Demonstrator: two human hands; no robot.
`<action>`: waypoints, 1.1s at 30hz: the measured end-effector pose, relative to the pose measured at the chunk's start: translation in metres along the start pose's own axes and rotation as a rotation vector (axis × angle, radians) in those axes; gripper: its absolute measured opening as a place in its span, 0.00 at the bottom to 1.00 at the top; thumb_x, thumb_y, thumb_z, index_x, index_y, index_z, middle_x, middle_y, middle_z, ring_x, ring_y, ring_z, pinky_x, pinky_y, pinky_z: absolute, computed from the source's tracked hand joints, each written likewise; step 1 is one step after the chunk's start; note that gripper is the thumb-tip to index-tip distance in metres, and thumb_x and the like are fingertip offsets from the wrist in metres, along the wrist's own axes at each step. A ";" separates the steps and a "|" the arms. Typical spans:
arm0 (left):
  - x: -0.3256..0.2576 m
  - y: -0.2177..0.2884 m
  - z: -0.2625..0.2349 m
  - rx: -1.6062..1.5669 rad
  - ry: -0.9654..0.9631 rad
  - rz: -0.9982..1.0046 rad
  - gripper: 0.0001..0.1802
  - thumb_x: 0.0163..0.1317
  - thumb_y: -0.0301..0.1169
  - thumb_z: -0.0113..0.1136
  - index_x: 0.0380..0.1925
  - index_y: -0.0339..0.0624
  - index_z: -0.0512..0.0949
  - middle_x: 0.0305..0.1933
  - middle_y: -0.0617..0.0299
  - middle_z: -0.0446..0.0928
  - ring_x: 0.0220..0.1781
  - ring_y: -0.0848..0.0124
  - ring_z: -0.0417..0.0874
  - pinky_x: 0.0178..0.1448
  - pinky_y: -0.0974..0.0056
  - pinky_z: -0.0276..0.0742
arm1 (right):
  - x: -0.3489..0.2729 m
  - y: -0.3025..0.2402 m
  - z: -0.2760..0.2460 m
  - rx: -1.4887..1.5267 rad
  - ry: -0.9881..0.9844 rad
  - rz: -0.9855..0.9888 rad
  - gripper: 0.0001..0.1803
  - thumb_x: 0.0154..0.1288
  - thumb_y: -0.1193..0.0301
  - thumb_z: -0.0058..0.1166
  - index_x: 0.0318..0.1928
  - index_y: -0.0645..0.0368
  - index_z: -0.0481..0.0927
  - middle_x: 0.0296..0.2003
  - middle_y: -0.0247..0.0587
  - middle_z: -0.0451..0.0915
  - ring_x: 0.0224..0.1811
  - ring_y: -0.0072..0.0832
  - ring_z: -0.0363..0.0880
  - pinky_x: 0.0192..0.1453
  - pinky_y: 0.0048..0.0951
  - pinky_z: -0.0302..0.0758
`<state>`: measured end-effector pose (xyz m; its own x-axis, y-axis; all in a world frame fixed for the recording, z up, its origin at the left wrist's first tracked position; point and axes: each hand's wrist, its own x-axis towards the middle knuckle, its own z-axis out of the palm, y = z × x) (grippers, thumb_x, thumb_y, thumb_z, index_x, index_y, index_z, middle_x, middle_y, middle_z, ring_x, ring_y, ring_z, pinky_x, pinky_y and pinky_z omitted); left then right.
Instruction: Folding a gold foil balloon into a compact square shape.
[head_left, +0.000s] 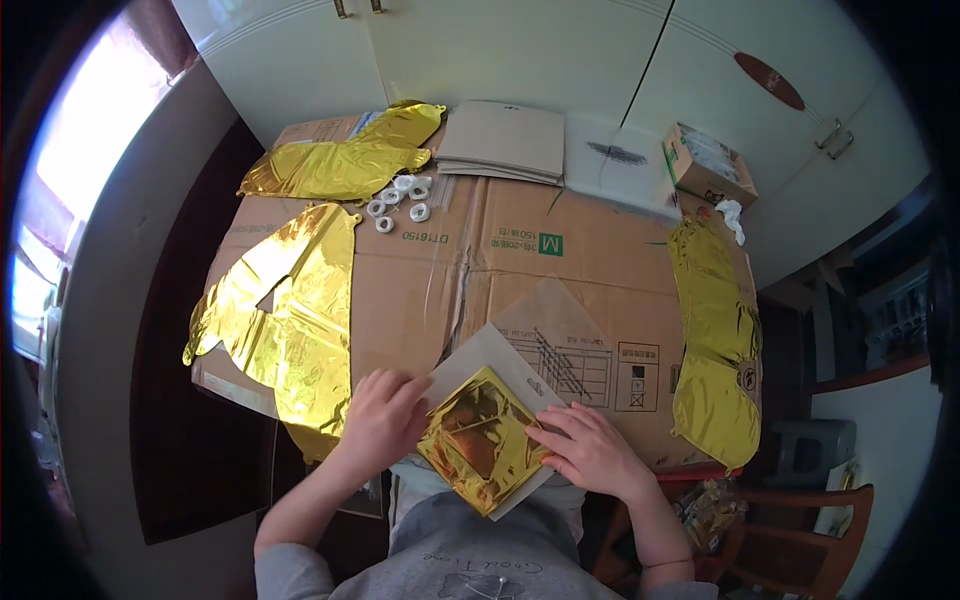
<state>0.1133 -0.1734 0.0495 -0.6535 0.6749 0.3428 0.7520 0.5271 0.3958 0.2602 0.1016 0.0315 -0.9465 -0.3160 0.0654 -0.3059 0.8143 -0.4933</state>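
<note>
A folded gold foil balloon (480, 462) lies on a grey cardboard sheet (497, 347), turned cornerwise at the box's near edge, close to my body. At the left corner of this stack is my left hand (385, 420), its fingers bent and drawn together; what is between them, if anything, is hidden. My right hand (592, 448) rests with fingers stretched out on the right edge of the foil and sheet. A clear plastic sleeve (560, 310) sticks out beyond the sheet's far edge.
The large cardboard box (400, 290) serves as a work surface. Flat gold foil balloons (315, 310) lie left, far left and along the right edge (712, 330). White ribbon rolls (385, 224), stacked grey sheets (502, 140) and a small open carton (705, 165) stand toward the back. A wooden chair (800, 535) is at right.
</note>
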 end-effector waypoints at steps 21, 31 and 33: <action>-0.128 0.039 0.057 -1.585 -0.275 -1.009 0.12 0.70 0.29 0.57 0.50 0.35 0.78 0.45 0.57 0.84 0.37 0.73 0.87 0.36 0.72 0.79 | 0.053 -0.038 0.036 -0.331 0.314 0.117 0.16 0.59 0.69 0.61 0.47 0.62 0.78 0.44 0.42 0.80 0.50 0.34 0.80 0.54 0.31 0.79; -0.104 0.051 0.057 -1.447 -0.253 -1.022 0.11 0.71 0.30 0.57 0.47 0.36 0.80 0.40 0.60 0.85 0.33 0.76 0.86 0.31 0.73 0.77 | 0.054 -0.044 0.025 -0.421 0.319 0.139 0.08 0.51 0.73 0.60 0.34 0.57 0.78 0.35 0.35 0.78 0.37 0.31 0.80 0.39 0.31 0.80; -0.101 0.053 0.058 -1.441 -0.251 -1.024 0.11 0.71 0.30 0.57 0.47 0.35 0.80 0.39 0.59 0.85 0.33 0.75 0.86 0.31 0.73 0.77 | 0.054 -0.045 0.026 -0.430 0.327 0.153 0.09 0.50 0.73 0.61 0.34 0.57 0.78 0.35 0.35 0.78 0.36 0.32 0.80 0.38 0.31 0.79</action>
<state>0.2239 -0.1838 -0.0133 -0.6347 0.5273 -0.5648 -0.6579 0.0146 0.7530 0.2259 0.0349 0.0346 -0.9451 -0.0670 0.3199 -0.1119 0.9859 -0.1242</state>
